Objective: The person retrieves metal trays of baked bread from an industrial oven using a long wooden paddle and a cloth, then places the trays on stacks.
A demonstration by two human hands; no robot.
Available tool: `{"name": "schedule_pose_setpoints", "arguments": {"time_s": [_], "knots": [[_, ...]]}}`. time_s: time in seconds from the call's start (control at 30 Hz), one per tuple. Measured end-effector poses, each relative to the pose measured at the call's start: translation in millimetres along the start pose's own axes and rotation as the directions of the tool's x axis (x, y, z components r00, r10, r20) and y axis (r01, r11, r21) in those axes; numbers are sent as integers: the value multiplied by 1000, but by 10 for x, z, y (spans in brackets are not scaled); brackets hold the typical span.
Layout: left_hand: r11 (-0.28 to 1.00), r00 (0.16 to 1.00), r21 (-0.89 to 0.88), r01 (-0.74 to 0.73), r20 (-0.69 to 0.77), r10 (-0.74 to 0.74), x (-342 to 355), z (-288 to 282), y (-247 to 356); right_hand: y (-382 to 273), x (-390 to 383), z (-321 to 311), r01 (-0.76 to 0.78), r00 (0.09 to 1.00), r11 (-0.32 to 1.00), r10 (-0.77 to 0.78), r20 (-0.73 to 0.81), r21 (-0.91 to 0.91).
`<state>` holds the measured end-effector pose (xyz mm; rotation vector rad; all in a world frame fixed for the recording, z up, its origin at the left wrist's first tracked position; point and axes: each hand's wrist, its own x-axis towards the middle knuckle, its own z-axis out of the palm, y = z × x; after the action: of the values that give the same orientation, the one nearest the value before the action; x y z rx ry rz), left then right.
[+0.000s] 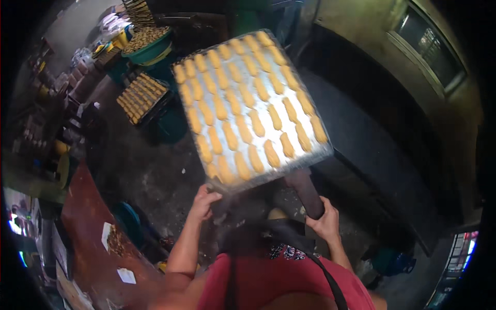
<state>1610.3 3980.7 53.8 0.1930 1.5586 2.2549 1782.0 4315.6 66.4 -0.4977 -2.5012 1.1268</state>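
Big metal baking tray (289, 132) held up in front of the person, centre of view, tilted, loaded with rows of pale yellow oblong pastries (243, 103). Tray sits on a dark long handle (306, 192) that runs from under its near edge down to the right hand

Left hand (204, 202): fingers curled on the tray's near left corner, gripping the edge. Right hand (325, 221): closed around the near end of the handle

Right of the tray: dark oven mouth (372, 129) in a dull wall, window (429, 46) above far right

Far left on the floor: second tray of baked pieces (140, 97) resting over a green tub (173, 124), and a green basin (147, 44) full of the same pieces further back. Left near side: reddish-brown table (85, 217) with paper slips on it. Floor is dark, dusty concrete (150, 170). Person wears a red top, dark strap across the chest
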Motion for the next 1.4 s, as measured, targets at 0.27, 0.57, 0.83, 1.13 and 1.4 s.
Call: {"name": "schedule_pose_setpoints", "arguments": {"time_s": [0.27, 0.57, 0.83, 1.13, 1.4], "knots": [[954, 975, -246, -173, -181, 130, -1322, 1178, -932, 2167, -1554, -1144, -51, 951, 997, 68, 302, -62], [966, 998, -255, -51, -60, 36, -399, 88, -163, 1254, -2034, -783, -281, 895, 924, 350, 278, -259], [996, 992, -77, 43, -114, -52, 1870, -1849, -477, 1043, -2682, 1943, -436, 896, 898, 439, -64, 53], [989, 918, 24, 147, -377, -127, 2180, -2650, -1541, 316, -3507, 2212, -662, 749, 749, 661, -38, -23], [528, 805, 628, 572, -307, -508, 195, -2314, -3296, 614, -6145, 1995, -865, 403, 483, 831, -383, 137]]}}
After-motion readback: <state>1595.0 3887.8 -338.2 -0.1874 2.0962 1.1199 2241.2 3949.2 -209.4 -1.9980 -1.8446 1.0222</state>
